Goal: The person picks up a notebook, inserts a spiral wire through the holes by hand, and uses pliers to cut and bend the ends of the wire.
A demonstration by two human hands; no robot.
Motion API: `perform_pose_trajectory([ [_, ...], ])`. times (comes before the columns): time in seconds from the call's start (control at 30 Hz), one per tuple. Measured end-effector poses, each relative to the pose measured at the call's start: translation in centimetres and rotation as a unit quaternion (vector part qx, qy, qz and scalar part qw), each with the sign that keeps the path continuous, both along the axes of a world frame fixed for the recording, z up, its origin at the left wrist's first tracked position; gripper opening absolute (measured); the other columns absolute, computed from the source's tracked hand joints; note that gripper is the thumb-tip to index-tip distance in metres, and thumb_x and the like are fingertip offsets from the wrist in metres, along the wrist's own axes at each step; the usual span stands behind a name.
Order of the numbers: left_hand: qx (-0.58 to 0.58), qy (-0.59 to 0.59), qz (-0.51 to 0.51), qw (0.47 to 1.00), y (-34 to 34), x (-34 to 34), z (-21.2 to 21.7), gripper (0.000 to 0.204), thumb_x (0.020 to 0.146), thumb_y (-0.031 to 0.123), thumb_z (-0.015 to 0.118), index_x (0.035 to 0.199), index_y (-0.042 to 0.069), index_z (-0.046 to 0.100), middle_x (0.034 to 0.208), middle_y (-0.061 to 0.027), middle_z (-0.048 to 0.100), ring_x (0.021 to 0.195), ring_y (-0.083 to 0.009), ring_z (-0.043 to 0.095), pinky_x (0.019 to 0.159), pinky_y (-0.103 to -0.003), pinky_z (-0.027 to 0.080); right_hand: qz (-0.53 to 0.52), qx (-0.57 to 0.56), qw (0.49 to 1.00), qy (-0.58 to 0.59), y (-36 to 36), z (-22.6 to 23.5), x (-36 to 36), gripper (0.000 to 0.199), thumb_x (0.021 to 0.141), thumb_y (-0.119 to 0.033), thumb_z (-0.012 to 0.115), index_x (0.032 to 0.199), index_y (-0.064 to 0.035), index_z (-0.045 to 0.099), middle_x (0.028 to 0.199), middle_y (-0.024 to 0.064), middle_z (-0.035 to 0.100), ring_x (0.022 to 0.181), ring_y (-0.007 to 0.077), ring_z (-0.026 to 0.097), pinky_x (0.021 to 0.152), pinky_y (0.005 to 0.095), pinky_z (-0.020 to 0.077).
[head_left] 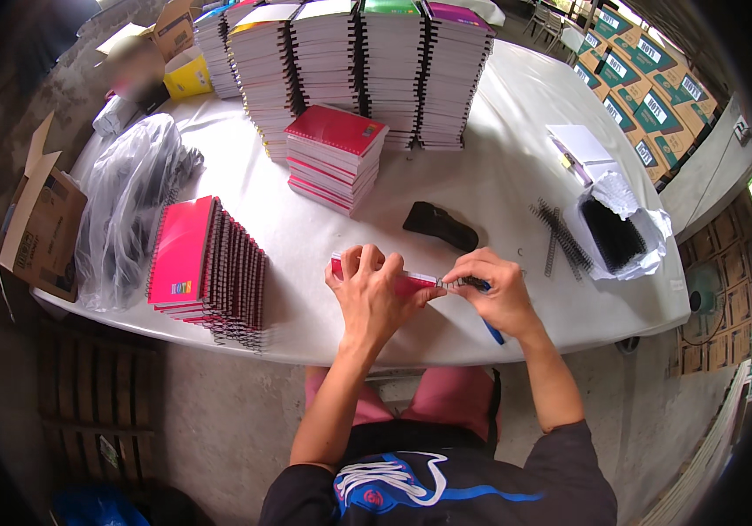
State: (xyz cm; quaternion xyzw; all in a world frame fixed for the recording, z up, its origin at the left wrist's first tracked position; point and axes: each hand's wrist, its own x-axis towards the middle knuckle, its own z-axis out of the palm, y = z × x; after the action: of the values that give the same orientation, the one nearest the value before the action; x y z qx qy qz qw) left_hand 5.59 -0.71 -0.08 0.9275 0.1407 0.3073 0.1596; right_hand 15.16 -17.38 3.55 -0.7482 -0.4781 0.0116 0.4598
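Near the front edge of the table, my left hand (369, 285) is closed around a thin red-covered notebook (413, 280), held with its edge upward. At the notebook's right end, my right hand (494, 285) pinches a dark spiral binding coil (451, 282). How far the coil runs through the holes is hidden by my fingers. A blue handle (492, 332) shows just below my right hand, the rest of that tool covered. Beyond my hands lies a black elongated object (440, 225).
Coil-bound red notebooks (183, 254) are stacked at left beside a plastic bag (130, 202) and an open carton (47, 219). A red-covered stack (336, 136) and tall notebook stacks (332, 61) stand ahead. Loose coils (560, 238) and a paper-wrapped coil bundle (613, 232) lie right.
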Motion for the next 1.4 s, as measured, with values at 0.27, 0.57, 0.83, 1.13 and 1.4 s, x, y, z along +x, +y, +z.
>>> perform_pose_trajectory([
  [0.27,-0.008,-0.039,-0.013,0.999,0.4,-0.7,-0.8,0.051,0.057,0.054,0.076,0.085,0.015,0.059,0.092,-0.0027,0.051,0.103,-0.0257,0.046,0.085,-0.05,0.031,0.029,-0.142,0.94,0.308,0.4,2.5,-0.2,0.021,0.087,-0.009,0.061,0.108,-0.0063,0.064,0.08,0.006,0.063,0.06,0.0068,0.052,0.058,0.0225,0.0443],
  [0.57,-0.031,-0.043,-0.055,0.997,1.2,-1.0,-1.3,0.045,0.059,0.048,0.076,0.085,0.015,0.06,0.094,-0.0031,0.05,0.103,-0.0259,0.046,0.087,-0.048,0.031,0.045,-0.179,0.979,0.091,1.2,0.4,3.7,0.025,0.084,-0.015,0.062,0.107,-0.0073,0.059,0.099,0.0083,0.061,0.08,0.0163,0.061,0.074,0.0298,0.0485],
  [0.83,-0.022,-0.048,-0.081,0.995,1.2,-1.7,-0.1,0.052,0.059,0.051,0.078,0.081,0.007,0.059,0.103,-0.0098,0.047,0.106,-0.03,0.042,0.091,-0.046,0.032,-0.027,-0.155,0.977,0.145,3.3,-3.1,7.9,0.027,0.071,-0.008,0.059,0.098,-0.007,0.057,0.105,0.0119,0.063,0.093,0.0252,0.061,0.086,0.0374,0.0442],
  [1.13,-0.045,-0.048,-0.097,0.993,1.3,-1.5,-1.0,0.052,0.06,0.051,0.078,0.078,0.007,0.057,0.114,-0.0111,0.045,0.116,-0.031,0.038,0.094,-0.049,0.029,0.317,0.054,0.84,0.436,1.3,-3.1,5.2,0.039,0.064,0.016,0.049,0.097,0.0021,0.063,0.115,0.018,0.061,0.109,0.0202,0.057,0.097,0.0309,0.0411],
  [1.4,-0.127,-0.101,-0.055,0.985,2.6,-1.7,-2.0,0.064,0.046,0.052,0.084,0.079,0.005,0.057,0.134,-0.0186,0.029,0.116,-0.0377,0.036,0.092,-0.046,0.036,0.283,0.011,0.872,0.399,3.0,-0.1,3.5,0.043,0.06,0.014,0.045,0.095,0.0009,0.066,0.106,0.0098,0.066,0.097,0.0131,0.058,0.088,0.0248,0.0434],
])
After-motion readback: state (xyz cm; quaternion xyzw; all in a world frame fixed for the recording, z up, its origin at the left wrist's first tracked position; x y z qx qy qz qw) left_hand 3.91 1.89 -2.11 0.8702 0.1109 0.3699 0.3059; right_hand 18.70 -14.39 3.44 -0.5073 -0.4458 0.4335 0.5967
